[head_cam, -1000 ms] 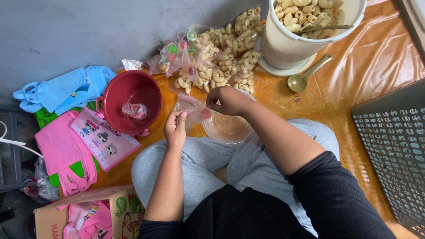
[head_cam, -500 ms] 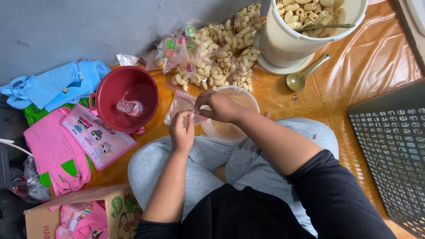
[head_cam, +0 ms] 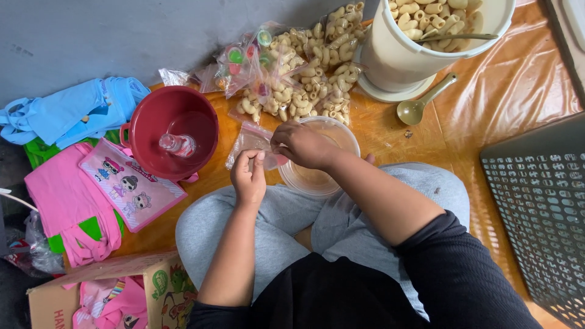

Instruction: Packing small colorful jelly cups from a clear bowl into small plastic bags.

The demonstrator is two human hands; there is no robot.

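While both hands meet near the middle of the frame, I see a small clear plastic bag [head_cam: 251, 141] pinched between them, lying just above the person's grey-clad knees. The left hand [head_cam: 248, 178] has its grip closed on the bag's lower edge, fingers curled up around it. The right hand [head_cam: 302, 145] reaches across from the right, its grip closed on the bag's right edge, and it hovers over a clear round plastic bowl [head_cam: 322, 176] that sits just right of the bag, against the knees.

Left of the bag stands a dark red bowl [head_cam: 173, 131] with a small clear bottle [head_cam: 177, 145] lying inside. Above the hands, a heap of filled snack bags [head_cam: 298, 67] of pale curled crackers spreads across the orange floor sheet [head_cam: 524, 85]. At the upper right, a cream bucket [head_cam: 420, 42] holds more crackers, and a metal ladle [head_cam: 420, 105] lies just below it. A dark perforated basket [head_cam: 542, 213] fills the right edge. Pink cloth bags [head_cam: 79, 201] and blue cloth bags [head_cam: 67, 113] lie at the left, with a cardboard box [head_cam: 109, 292] in the lower left corner.
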